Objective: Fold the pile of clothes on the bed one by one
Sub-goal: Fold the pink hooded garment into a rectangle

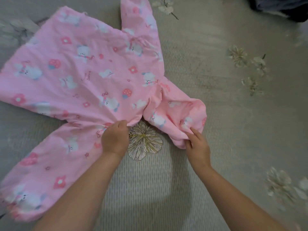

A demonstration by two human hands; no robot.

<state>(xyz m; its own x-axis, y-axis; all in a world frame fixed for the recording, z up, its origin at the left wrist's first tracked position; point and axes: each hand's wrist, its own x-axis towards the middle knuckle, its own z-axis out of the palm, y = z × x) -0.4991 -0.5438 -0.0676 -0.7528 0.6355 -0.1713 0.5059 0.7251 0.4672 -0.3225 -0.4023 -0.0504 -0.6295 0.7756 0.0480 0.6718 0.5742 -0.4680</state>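
Left hand (115,139): fingers curled, gripping a bunch of the pink garment (80,67) at its near hem, knuckles up, forearm running in from the near edge of the bed (208,80). Right hand (197,145): fingers and thumb pinching the crumpled cuff of the right-side sleeve. Garment lies spread over the bed's middle and left, printed with white bears, flowers and strawberries; small printed lettering mid-cloth is too blurred to read. Its left portions run out of frame. Dark clothing (281,7) sits at the far right corner, cut off.
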